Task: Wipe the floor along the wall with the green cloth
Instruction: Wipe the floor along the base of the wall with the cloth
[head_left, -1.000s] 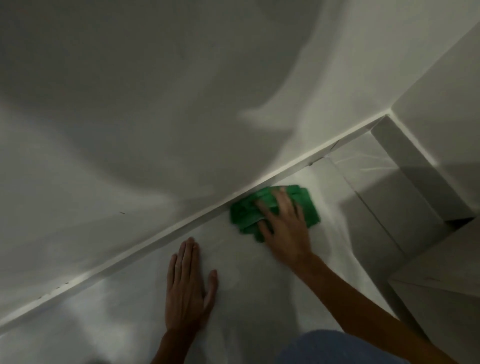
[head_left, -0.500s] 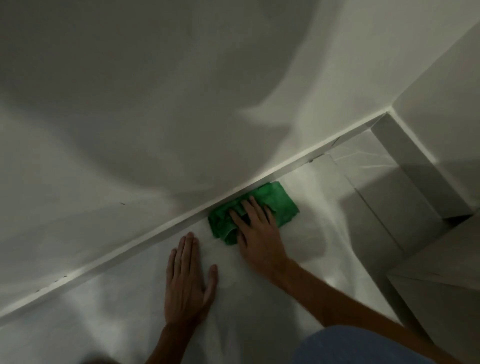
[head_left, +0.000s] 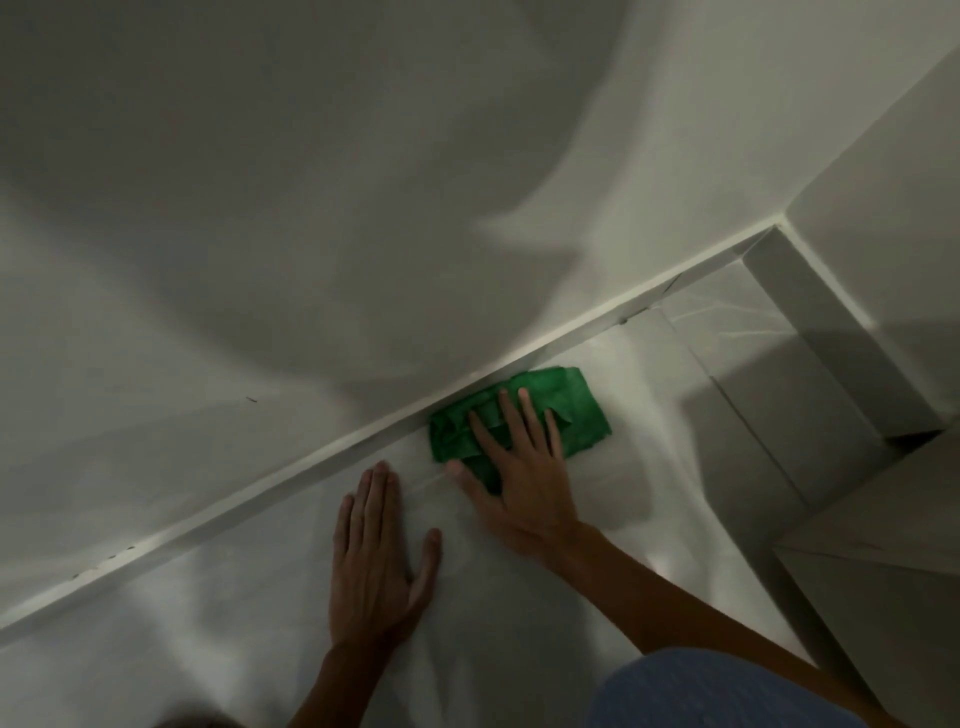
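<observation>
A crumpled green cloth (head_left: 576, 410) lies on the pale floor (head_left: 519, 639), pressed against the white baseboard (head_left: 322, 462) at the foot of the wall (head_left: 311, 208). My right hand (head_left: 519, 467) lies flat on the cloth with fingers spread, covering its near half. Just left of it, my left hand (head_left: 376, 556) rests palm down on the bare floor, fingers together, holding nothing.
The baseboard runs diagonally from lower left to a corner (head_left: 774, 228) at upper right. A white cabinet or box edge (head_left: 872, 551) stands at the right. A blue-clad knee (head_left: 727, 691) shows at the bottom.
My right hand slid the cloth left along the baseboard, then back to the right a little. The left hand has stayed planted on the floor.
</observation>
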